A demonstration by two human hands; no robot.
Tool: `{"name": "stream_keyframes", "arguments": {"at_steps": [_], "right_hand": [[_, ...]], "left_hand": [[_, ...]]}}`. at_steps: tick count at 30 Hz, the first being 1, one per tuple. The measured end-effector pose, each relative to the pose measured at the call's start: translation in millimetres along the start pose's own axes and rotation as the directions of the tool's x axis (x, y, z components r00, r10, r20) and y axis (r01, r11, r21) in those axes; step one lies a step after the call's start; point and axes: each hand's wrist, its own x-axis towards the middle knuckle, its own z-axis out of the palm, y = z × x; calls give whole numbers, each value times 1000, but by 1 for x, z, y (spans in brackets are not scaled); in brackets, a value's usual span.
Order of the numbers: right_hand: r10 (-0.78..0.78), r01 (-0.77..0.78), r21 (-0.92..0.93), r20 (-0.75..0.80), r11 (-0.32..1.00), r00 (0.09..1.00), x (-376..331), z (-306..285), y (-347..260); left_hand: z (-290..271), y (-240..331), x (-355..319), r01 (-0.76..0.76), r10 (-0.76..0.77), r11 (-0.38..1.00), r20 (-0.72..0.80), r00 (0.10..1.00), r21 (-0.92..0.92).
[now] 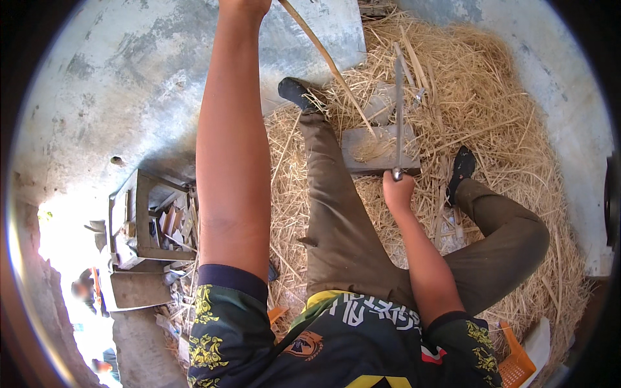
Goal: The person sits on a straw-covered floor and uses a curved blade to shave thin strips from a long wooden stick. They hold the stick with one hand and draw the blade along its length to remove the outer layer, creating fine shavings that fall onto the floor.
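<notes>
My left arm reaches far up, and my left hand [244, 5] is cut off by the upper edge, its fingers out of sight. Beside it a long, thin wooden stick [321, 52] slants down from that edge. The stick's lower end meets a wooden block [362, 150] on the straw between my legs. My right hand [398, 190] is closed round the handle of a long-bladed knife [399, 116] at the block's near edge. The narrow blade points away from me, over the block's right part, to the right of the stick and apart from it.
Loose straw and split strips [479, 84] cover the floor around my legs. Grey walls [129, 84] stand left and right. A wooden frame box [145, 220] with scraps is at the left, beside a bright opening with blurred figures. An orange perforated plastic piece [515, 362] lies lower right.
</notes>
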Motion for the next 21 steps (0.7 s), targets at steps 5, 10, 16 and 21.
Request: {"name": "stream_keyframes", "arguments": {"at_steps": [5, 10, 16, 21], "right_hand": [[412, -407, -65, 147, 911, 899, -2, -15, -8], [169, -180, 83, 124, 980, 978, -12, -30, -80], [-214, 216, 13, -90, 976, 973, -2, -7, -41], [296, -254, -194, 227, 947, 928, -10, -19, -2]], "left_hand": [[11, 2, -10, 27, -27, 1000, 20, 999, 8], [4, -1, -2, -70, 70, 995, -1, 998, 76], [14, -11, 1, -93, 105, 989, -98, 990, 117], [16, -1, 1, -102, 137, 977, -185, 973, 189]]}}
